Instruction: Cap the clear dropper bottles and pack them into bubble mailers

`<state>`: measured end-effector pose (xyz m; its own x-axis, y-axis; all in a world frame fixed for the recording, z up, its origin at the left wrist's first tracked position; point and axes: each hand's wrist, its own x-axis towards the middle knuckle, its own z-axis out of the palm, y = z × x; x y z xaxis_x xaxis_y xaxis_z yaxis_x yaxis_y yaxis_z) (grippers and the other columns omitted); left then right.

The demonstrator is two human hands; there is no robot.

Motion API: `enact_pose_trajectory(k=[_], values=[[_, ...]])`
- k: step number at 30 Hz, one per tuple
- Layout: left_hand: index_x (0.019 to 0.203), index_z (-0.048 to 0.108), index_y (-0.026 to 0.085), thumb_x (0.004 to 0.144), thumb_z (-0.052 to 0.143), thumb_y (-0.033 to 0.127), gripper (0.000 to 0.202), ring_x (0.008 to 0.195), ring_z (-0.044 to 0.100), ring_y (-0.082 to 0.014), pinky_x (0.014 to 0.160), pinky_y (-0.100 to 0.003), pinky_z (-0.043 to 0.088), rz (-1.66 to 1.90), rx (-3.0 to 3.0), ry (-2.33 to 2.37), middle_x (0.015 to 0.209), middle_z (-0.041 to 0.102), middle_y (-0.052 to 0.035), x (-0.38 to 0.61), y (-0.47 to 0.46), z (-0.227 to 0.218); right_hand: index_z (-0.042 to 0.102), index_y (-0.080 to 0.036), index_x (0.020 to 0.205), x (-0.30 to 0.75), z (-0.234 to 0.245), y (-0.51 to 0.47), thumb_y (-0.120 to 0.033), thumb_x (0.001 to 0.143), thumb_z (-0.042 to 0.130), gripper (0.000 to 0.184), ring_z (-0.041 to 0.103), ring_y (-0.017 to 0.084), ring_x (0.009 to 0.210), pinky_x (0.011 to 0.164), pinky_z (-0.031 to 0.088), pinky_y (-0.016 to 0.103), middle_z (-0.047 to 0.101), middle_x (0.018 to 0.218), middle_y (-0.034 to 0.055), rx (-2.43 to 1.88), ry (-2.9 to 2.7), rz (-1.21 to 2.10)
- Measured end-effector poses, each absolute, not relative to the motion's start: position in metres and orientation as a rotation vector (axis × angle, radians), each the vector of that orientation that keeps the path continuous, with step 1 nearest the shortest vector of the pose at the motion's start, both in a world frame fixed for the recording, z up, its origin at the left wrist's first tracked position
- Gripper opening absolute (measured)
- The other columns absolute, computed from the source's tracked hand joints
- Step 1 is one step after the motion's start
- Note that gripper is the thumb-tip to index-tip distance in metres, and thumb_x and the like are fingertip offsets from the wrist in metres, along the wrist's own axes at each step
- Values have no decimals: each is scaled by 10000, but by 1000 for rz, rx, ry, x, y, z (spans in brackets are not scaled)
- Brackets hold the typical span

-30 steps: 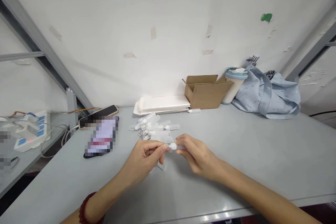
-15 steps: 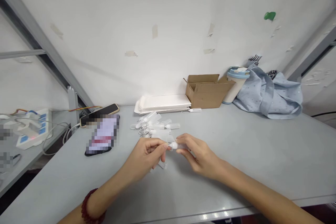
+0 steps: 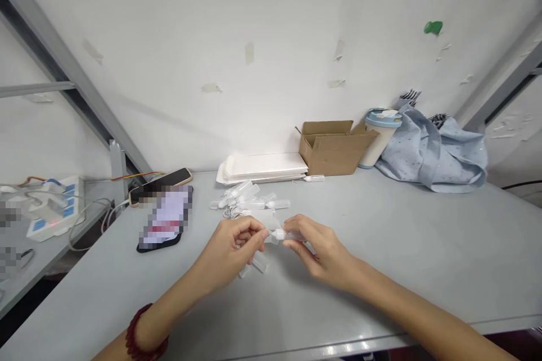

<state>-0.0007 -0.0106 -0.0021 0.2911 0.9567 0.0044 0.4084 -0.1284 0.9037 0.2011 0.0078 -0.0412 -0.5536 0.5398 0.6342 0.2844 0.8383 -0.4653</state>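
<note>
Left hand (image 3: 228, 248) draws slightly back from bottle (image 3: 279, 234)

Head view: half a second ago the left fingertips sat closer to the bottle's white nozzle; the right hand (image 3: 324, 248) has barely shifted. Well in front of the box (image 3: 332, 158), and a little to its left, the bottle lies sideways in the right hand, thumb and forefinger closed about its clear body. The left thumb and forefinger nearly meet beside the nozzle tip; whether they grip anything, I cannot tell. A pile (image 3: 245, 197) of similar bottles lies in front of the box and to its left. White packs (image 3: 265, 166) lie just left of the box, a loose bottle (image 3: 314, 179) just before it, a cup (image 3: 376, 144) just right.
</note>
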Motion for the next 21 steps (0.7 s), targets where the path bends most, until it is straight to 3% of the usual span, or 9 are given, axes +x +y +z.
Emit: enact_pose_trajectory(k=[14, 21], values=[[720, 560, 153, 847, 498, 331, 227, 474, 465, -78, 474, -202, 375, 814, 1698, 1219, 609, 539, 27, 1, -10, -10, 501, -175, 1019, 198, -45, 8, -160, 901, 457, 127, 554, 137, 678, 589, 474, 248, 598, 843, 62, -643, -2156, 441], [702, 589, 156, 826, 522, 360, 248, 468, 399, -76, 459, -192, 326, 946, 1822, 1337, 585, 533, 27, -12, 1, -2, 479, -185, 1112, 211, -48, 38, -272, 915, 468, 216, 556, 207, 967, 809, 493, 352, 561, 1056, 124, -720, -2229, 309]])
